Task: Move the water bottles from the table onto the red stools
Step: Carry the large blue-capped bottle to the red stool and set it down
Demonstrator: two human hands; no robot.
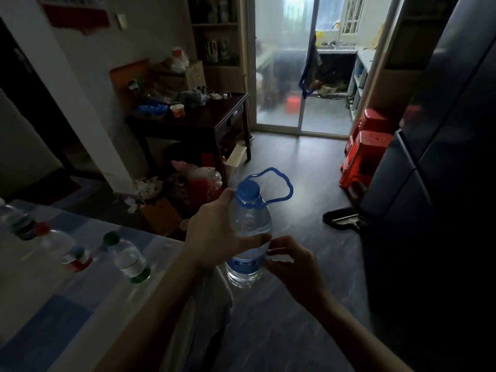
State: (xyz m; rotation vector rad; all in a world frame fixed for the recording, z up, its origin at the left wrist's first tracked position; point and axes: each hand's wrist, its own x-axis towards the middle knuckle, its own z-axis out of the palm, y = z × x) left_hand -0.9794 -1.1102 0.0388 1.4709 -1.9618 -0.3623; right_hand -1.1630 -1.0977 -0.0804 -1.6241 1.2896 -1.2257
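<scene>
A large clear water bottle [248,232] with a blue cap and a blue loop handle hangs upright over the floor, just past the table's edge. My left hand [217,234] grips its upper body from the left. My right hand [288,260] touches its right side near the blue label with curled fingertips. Several smaller bottles stay on the table [67,304] at the left: one with a green cap [126,255], one with a red label [73,257] and one with a dark label [22,224]. Two stacks of red stools [367,154] stand at the right beside a dark fridge.
The dark fridge [434,162] fills the right side. A black slipper [343,218] lies on the floor before it. A cluttered dark side table [214,116] with bags and boxes beneath stands at centre left. A glass sliding door [300,76] is at the back.
</scene>
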